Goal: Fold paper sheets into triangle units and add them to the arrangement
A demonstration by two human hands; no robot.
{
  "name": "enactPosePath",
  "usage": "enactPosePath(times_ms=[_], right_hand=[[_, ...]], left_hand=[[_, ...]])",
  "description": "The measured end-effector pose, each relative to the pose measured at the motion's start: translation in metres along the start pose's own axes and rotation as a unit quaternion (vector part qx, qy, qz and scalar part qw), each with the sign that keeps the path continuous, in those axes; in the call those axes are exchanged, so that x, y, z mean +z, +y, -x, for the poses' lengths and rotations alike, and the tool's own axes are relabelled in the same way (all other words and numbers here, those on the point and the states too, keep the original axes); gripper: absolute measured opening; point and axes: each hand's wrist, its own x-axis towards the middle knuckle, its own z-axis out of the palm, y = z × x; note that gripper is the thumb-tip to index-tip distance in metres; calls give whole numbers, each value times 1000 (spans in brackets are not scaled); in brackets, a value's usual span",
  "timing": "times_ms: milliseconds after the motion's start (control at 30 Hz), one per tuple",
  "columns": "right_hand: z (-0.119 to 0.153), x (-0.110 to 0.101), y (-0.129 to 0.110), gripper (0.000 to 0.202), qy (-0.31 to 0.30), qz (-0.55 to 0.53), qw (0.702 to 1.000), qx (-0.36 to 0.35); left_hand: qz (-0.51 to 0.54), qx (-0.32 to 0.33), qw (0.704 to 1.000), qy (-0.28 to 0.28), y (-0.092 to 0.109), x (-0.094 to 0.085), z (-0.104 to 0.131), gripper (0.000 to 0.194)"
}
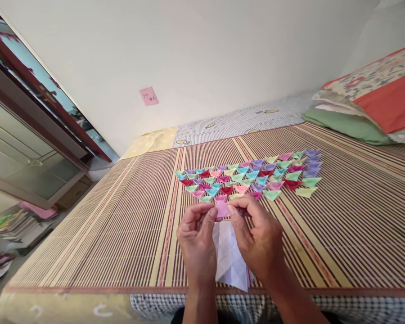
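While the left hand (198,238) and right hand (261,243) meet over the striped mat (104,234), a small pink paper (222,209) sits between their fingertips. Left grip: closed on the paper's left edge, thumb toward the near side. Right grip: closed on its right edge. Step in hand, as judged: shaping or creasing this piece; the exact fold cannot be told, since fingers cover the edges. The next move appears to call for a light, even pinch from both thumbs, the paper seeming thin. Just beyond the grip, folded papers (227,191) of many colours lie in close rows, reaching farther to its right than to its left. Nearer than the grip, partly hidden by the right hand: a creased white paper (229,261). Surface: the mat, with checked cloth (155,306) along part of its near edge. Room: pale wall (222,54) beyond the grip, bearing a pink note (149,96); bedding (388,103) well off to its right; a door (37,148) far to its left.
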Motion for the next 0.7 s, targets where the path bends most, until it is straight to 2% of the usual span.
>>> enactPosePath(times_ms=[67, 133, 333, 500, 700], right_hand=[[0, 0, 0, 11, -1, -3, 1000, 5], [1, 0, 1, 12, -3, -7, 1000, -4], [3, 1, 7, 15, -8, 4, 997, -72], [4, 2, 10, 15, -11, 29, 994, -100], [5, 3, 11, 17, -23, 56, 992, -115]], left_hand=[[-30, 21, 999, 6, 0, 0, 1, 1], [-49, 29, 998, 10, 2, 0, 3, 4], [-69, 51, 996, 5, 6, 1, 5, 7], [-41, 25, 999, -3, 4, 0, 2, 2], [4, -8, 1000, -18, -2, -2, 0, 6]])
